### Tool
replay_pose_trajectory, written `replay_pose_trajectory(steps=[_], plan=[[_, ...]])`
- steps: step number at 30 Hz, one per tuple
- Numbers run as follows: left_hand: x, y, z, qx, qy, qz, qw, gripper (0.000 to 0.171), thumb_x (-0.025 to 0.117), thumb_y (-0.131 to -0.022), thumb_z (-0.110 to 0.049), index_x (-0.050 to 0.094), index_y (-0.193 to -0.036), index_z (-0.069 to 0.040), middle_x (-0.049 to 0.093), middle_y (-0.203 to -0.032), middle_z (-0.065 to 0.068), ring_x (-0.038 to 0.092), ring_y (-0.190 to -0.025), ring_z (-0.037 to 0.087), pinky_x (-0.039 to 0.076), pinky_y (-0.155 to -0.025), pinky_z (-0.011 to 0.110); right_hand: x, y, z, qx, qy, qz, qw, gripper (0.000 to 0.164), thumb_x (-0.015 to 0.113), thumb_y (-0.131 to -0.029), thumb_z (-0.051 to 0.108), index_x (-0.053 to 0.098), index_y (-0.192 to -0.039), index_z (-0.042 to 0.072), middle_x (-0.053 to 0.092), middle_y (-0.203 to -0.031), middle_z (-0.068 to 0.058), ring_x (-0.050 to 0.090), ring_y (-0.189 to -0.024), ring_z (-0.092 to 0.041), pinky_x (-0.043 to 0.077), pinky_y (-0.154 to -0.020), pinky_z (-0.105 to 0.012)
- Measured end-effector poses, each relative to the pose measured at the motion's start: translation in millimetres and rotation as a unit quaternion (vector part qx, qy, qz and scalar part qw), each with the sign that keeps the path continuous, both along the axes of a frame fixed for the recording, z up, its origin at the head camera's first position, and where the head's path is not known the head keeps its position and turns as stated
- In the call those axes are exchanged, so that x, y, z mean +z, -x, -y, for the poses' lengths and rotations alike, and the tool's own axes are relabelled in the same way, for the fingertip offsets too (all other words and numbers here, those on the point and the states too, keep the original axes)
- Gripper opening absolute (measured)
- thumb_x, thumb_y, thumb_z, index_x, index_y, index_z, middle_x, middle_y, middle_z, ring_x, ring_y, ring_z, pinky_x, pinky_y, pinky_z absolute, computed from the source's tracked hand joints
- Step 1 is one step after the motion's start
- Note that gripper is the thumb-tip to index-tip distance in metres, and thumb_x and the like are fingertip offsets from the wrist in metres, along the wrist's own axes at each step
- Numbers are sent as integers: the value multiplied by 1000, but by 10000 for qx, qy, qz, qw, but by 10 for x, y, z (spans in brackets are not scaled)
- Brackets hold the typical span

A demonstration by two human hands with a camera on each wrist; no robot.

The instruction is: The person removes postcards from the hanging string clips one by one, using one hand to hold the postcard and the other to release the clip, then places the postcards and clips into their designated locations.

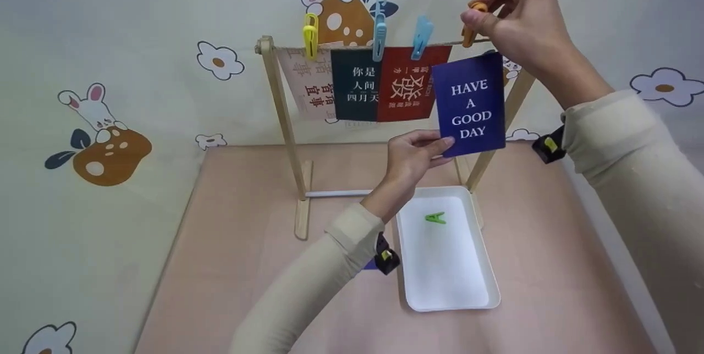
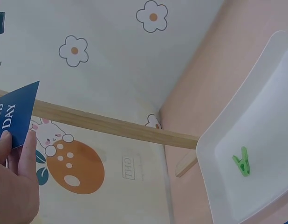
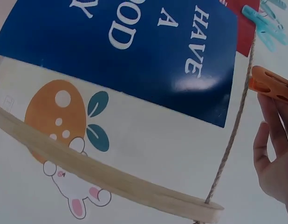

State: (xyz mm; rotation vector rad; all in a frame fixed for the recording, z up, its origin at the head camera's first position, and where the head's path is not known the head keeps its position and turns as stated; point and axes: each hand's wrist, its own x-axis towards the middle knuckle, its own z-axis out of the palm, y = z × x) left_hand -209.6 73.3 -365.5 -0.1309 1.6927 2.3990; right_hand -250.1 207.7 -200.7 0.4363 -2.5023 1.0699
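Observation:
My left hand [image 1: 413, 157] pinches the lower left corner of a blue card [image 1: 473, 104] printed "HAVE A GOOD DAY". The card hangs tilted just below the rope [image 3: 237, 121], its top edge near it. Up at the rope, my right hand [image 1: 520, 16] pinches an orange clothespin [image 3: 272, 85], whose tip is right at the rope. Left of it, a yellow clothespin [image 1: 311, 36] and two light blue clothespins, one over the red card [image 1: 412, 84], sit along the rope. A dark green card [image 1: 356, 84] and a pale pink card [image 1: 311, 82] hang there too.
A wooden frame [image 1: 286, 123] holds the rope. In front of it, a white tray [image 1: 407, 266] holds a green clothespin [image 1: 435, 217]. Part of another blue item [image 1: 369, 266] shows beneath my left sleeve on the pink table [image 1: 231, 244]. The patterned wall stands behind.

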Motion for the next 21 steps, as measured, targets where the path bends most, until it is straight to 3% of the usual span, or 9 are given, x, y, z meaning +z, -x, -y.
replay_pose_trajectory(steps=[8, 14, 18, 21], plan=[[-31, -112, 47, -165, 39, 203, 9997, 22, 75, -72, -9, 67, -91, -3, 70, -87, 10, 70, -77, 19, 58, -69, 28, 18, -254, 126, -76, 260, -870, 9958, 30, 57, -89, 26, 57, -101, -2, 49, -85, 19, 43, -79, -3, 35, -70, -17], [-93, -224, 159, -309, 189, 188, 9992, 22, 75, -72, -8, 69, -92, -2, 70, -88, 11, 70, -78, 20, 58, -69, 29, -156, -349, 81, 184, 816, -934, 9921, 21, 56, -90, 15, 53, -105, 1, 59, -95, 5, 55, -86, -8, 45, -74, -16], [-154, -353, 296, -344, 425, 185, 9983, 22, 75, -73, -9, 69, -93, -4, 70, -89, 10, 70, -79, 19, 58, -69, 29, -325, -395, 60, 240, 930, -943, 9909, 23, 56, -90, 11, 49, -108, 0, 59, -102, -6, 59, -91, -10, 50, -85, -18], [-174, -464, 383, -340, 649, 130, 9972, 23, 74, -73, -10, 69, -95, -5, 69, -90, 9, 69, -81, 17, 57, -70, 28, -411, -434, 28, 295, 1084, -890, 9897, 28, 57, -89, 9, 47, -113, 0, 58, -105, -8, 59, -93, -13, 50, -87, -20]])
